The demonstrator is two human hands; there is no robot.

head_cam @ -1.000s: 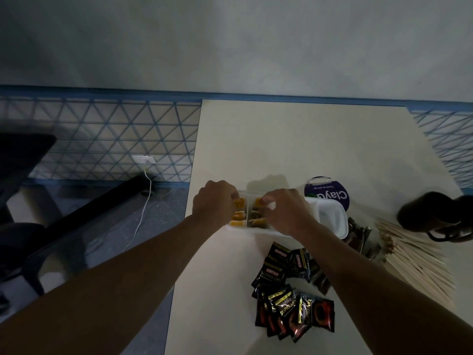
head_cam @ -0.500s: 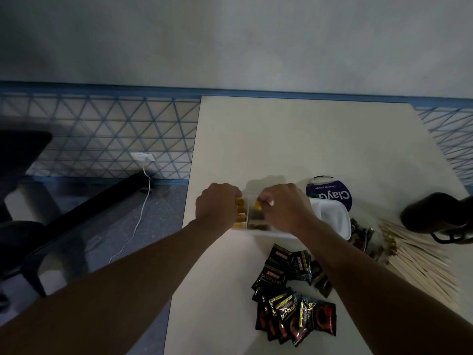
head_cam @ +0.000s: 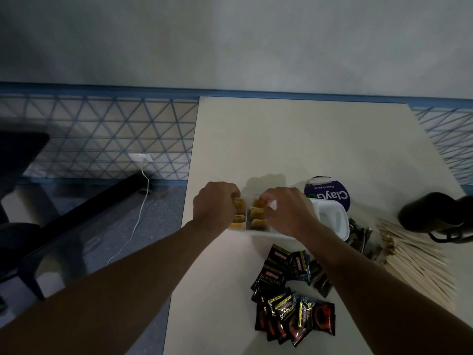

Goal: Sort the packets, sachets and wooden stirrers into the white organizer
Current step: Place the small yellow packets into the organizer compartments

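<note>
The white organizer (head_cam: 332, 222) sits on the pale table (head_cam: 307, 139), near its left edge and just in front of the person; its two narrow compartments at the left end, side by side, each hold a row of orange sachets (head_cam: 258, 216) standing on edge; the wide rounded compartment at the right end shows its white floor.

The left hand (head_cam: 215, 208) hangs over the leftmost compartment, fingers curled down against the sachets there; the right hand (head_cam: 289, 213) reaches over the next compartment, fingers curled and bunched at the far sachet; the fingertips of both are hidden behind the knuckles, so I cannot tell whether either pinches anything.

Black packets (head_cam: 289, 301) lie in a loose overlapping heap on the table nearer the person, under the right forearm; small dark sachets (head_cam: 361, 239) lie just right of the organizer; the wooden stirrers (head_cam: 414, 262) fan out beside them; a purple-lidded tub (head_cam: 330, 192) stands touching the organizer's far side; a dark object (head_cam: 430, 213) sits at the right edge.
</note>
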